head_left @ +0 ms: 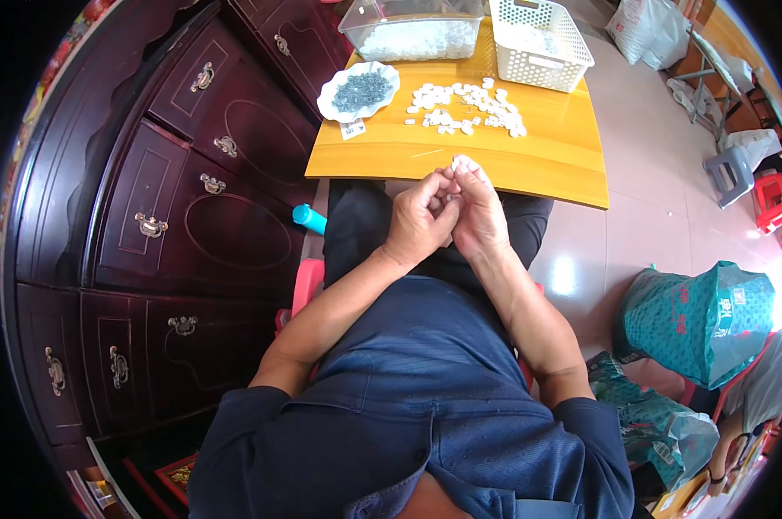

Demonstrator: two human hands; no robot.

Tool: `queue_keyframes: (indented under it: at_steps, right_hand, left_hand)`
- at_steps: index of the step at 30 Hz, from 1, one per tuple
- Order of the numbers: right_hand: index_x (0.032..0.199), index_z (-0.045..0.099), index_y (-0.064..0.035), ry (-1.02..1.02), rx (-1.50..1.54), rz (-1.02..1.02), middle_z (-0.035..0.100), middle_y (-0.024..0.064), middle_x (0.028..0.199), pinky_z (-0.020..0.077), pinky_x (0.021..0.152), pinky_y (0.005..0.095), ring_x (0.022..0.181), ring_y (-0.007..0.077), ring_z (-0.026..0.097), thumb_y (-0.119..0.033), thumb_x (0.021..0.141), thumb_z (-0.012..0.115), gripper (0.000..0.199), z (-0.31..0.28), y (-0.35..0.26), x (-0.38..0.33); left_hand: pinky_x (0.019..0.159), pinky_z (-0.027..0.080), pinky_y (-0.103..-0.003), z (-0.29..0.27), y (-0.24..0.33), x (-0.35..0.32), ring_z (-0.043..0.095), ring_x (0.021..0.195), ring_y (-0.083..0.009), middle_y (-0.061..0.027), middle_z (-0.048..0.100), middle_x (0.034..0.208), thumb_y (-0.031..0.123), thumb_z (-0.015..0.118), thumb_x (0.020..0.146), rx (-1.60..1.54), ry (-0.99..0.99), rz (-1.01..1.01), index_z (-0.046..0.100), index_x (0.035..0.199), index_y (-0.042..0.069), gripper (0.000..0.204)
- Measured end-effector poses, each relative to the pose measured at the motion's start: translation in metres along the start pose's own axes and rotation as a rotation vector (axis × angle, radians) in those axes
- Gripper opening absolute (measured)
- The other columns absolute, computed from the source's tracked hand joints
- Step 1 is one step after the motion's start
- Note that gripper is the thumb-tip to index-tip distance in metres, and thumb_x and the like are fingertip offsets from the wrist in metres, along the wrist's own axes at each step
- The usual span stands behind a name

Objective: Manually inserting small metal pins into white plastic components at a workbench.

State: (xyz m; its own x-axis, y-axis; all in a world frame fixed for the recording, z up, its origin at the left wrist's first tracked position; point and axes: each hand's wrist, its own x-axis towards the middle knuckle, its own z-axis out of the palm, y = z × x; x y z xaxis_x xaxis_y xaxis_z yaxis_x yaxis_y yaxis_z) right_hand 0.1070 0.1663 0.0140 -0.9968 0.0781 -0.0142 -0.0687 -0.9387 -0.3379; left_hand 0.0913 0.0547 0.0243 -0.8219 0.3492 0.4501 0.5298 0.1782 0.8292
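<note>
Both my hands meet over the table's near edge, in front of my lap. My right hand [481, 212] is closed, its thumb and fingertips pinching a small white plastic piece [456, 162]. Against it, my left hand [419, 223] is closed too, thumb and fingers pressed together; whatever lies between them is too small to name. Farther out on the wooden table [365, 157] many loose white plastic pieces [494, 105] lie scattered. A scalloped white dish [393, 76] holds a heap of small dark grey parts [361, 91]. A thin pale stick-like bit [427, 153] lies nearer to me.
At the table's back stand a clear plastic bin [408, 13] and a white perforated basket [564, 78], both holding pale pieces. Dark wooden drawers [192, 199] line the left. Teal bags [689, 324], another person's arm [730, 445] and small stools [728, 176] are at right.
</note>
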Motion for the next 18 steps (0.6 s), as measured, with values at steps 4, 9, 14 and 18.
queue_keyframes:
  at_steps: [4, 9, 14, 18]
  right_hand:
    - [0.109, 0.060, -0.0064, -0.013, 0.011, 0.000, 0.065, 0.0058, 0.094, 0.0532, 0.080, 0.0293, 0.087, 0.0153, 0.063, -0.008, 0.097, 0.062, 0.012, 0.002, 0.001, -0.001]
    - [0.108, 0.060, -0.0064, 0.065, -0.016, 0.012, 0.064, 0.0053, 0.095, 0.0520, 0.087, 0.0320, 0.093, 0.0164, 0.062, -0.009, 0.097, 0.062, 0.012, 0.005, -0.001, -0.002]
    - [0.107, 0.060, -0.0070, 0.097, -0.022, 0.009, 0.064, 0.0047, 0.095, 0.0505, 0.091, 0.0330, 0.094, 0.0171, 0.061, -0.011, 0.095, 0.063, 0.013, -0.004, -0.004, 0.002]
    - [0.106, 0.062, -0.0077, 0.111, 0.071, 0.071, 0.063, 0.0044, 0.094, 0.0492, 0.094, 0.0337, 0.096, 0.0178, 0.060, -0.010, 0.095, 0.064, 0.012, -0.002, 0.000, 0.001]
  left_hand:
    - [0.055, 0.048, -0.021, -0.001, -0.006, 0.000, 0.062, 0.060, -0.0046, -0.0031, 0.067, 0.075, -0.002, 0.071, 0.084, -0.013, 0.044, 0.011, 0.063, 0.092, 0.000, 0.011]
    - [0.055, 0.048, -0.021, -0.006, -0.008, 0.000, 0.060, 0.061, -0.0028, -0.0021, 0.066, 0.077, -0.004, 0.069, 0.084, -0.068, 0.021, -0.037, 0.064, 0.095, 0.000, 0.012]
    - [0.058, 0.049, -0.023, -0.012, -0.006, 0.004, 0.060, 0.063, -0.0066, -0.0036, 0.068, 0.081, -0.008, 0.066, 0.082, -0.139, 0.024, 0.007, 0.068, 0.093, 0.000, 0.014]
    - [0.059, 0.050, -0.027, -0.013, -0.005, 0.000, 0.063, 0.064, -0.0108, -0.0058, 0.067, 0.081, -0.008, 0.066, 0.081, -0.034, -0.059, 0.041, 0.069, 0.092, 0.001, 0.014]
